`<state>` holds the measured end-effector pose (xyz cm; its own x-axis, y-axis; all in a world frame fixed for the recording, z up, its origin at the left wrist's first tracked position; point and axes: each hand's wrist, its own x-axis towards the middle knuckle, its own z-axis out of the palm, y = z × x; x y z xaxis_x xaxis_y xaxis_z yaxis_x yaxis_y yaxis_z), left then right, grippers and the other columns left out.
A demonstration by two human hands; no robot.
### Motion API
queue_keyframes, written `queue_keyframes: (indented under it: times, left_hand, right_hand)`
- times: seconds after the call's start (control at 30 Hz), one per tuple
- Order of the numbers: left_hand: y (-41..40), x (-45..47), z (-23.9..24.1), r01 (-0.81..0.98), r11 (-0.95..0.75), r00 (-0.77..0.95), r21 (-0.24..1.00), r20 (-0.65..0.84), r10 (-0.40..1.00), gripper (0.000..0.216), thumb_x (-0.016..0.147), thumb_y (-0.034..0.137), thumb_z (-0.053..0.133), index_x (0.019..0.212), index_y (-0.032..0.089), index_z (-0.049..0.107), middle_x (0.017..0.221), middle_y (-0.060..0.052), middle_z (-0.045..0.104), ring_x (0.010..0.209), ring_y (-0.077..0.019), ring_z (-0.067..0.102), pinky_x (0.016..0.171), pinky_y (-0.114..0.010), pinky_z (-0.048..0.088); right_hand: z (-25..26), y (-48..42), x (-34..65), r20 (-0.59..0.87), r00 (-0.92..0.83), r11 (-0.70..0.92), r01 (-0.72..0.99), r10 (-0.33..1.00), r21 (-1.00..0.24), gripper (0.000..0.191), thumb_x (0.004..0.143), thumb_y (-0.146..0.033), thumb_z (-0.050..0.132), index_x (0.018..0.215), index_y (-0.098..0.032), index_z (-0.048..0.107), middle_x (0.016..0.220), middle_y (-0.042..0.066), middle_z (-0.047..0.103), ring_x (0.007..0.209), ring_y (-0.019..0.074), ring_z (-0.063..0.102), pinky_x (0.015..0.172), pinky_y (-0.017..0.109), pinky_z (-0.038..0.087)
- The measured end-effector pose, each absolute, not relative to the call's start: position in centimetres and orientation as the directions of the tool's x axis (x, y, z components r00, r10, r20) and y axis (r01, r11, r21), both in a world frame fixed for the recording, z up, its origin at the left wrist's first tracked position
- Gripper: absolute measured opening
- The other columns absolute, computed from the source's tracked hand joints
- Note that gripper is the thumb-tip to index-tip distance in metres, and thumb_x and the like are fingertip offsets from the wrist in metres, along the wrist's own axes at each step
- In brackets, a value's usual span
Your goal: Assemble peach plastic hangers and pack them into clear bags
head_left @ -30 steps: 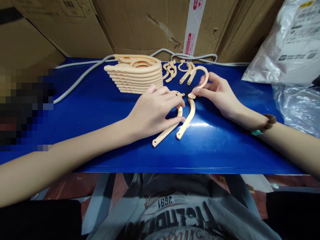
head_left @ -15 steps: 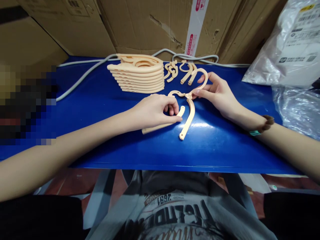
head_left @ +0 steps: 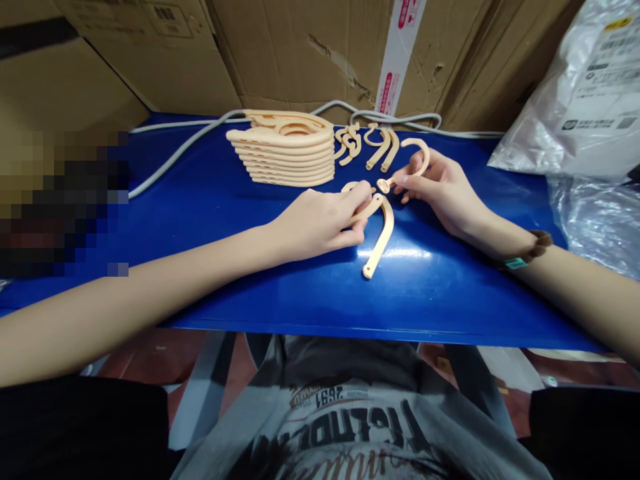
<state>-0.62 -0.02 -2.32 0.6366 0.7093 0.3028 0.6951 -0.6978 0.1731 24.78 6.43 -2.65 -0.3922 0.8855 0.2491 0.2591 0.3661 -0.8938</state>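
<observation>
My right hand (head_left: 443,183) pinches a cream plastic hanger hook (head_left: 425,157), its round pierced end pointing left towards my other hand. My left hand (head_left: 327,217) is closed around a curved hanger arm (head_left: 371,208), whose tip shows past the fingers; the rest of it is hidden. Below and right of that tip, a second curved hanger arm (head_left: 386,232) rests on the blue table, its upper end close to the held one. Part of another cream piece (head_left: 349,187) peeks out behind my left fingers.
Behind my left hand stands a neat stack of cream folding hangers (head_left: 285,160). Loose hooks (head_left: 350,141) and several hanger arms (head_left: 389,152) lie at the back. A grey cable (head_left: 175,163) runs along cardboard boxes (head_left: 300,60). Plastic-wrapped packages (head_left: 565,113) sit at right.
My left hand has lifted a hanger arm from the table and brought its end next to the other arm. My right hand has shifted the hook slightly right, its round end now apart from the arm.
</observation>
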Motion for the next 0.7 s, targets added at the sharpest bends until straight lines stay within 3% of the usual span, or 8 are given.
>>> queue_keyframes:
  times: [0.3, 0.47, 0.7]
  left_hand:
    - [-0.2, -0.7, -2.4, 0.678, -0.718, 0.639, 0.156, 0.358, 0.681, 0.042, 0.115, 0.035, 0.030, 0.121, 0.016, 0.066, 0.090, -0.005, 0.073, 0.065, -0.0185, 0.066, 0.060, -0.031, 0.037]
    - [0.0, -1.0, -2.6, 0.688, -0.711, 0.618, 0.142, 0.398, 0.678, 0.047, 0.119, 0.041, 0.029, 0.127, 0.017, 0.068, 0.095, -0.005, 0.079, 0.072, -0.0186, 0.073, 0.062, -0.029, 0.038]
    - [0.2, -1.3, -3.2, 0.679, -0.729, 0.606, 0.092, 0.491, 0.626, 0.042, 0.119, 0.041, 0.036, 0.136, 0.017, 0.068, 0.095, -0.004, 0.082, 0.077, -0.0194, 0.076, 0.063, -0.028, 0.038]
  right_hand:
    - [-2.0, 6.1, 24.5, 0.157, -0.476, 0.247, 0.132, 0.865, -0.960, 0.048, 0.078, -0.043, 0.089, 0.092, -0.028, 0.046, 0.089, -0.002, 0.072, 0.071, 0.0172, 0.063, 0.077, 0.039, 0.059]
    - [-2.1, 6.0, 24.6, 0.141, -0.477, 0.177, 0.030, 0.867, -0.984, 0.055, 0.075, -0.035, 0.095, 0.118, -0.026, 0.061, 0.085, -0.004, 0.074, 0.069, 0.0140, 0.063, 0.071, 0.031, 0.056]
    - [-1.9, 5.9, 24.7, 0.136, -0.461, 0.154, 0.002, 0.877, -0.988, 0.067, 0.078, -0.028, 0.094, 0.138, -0.025, 0.064, 0.083, -0.005, 0.073, 0.069, 0.0138, 0.064, 0.071, 0.031, 0.058]
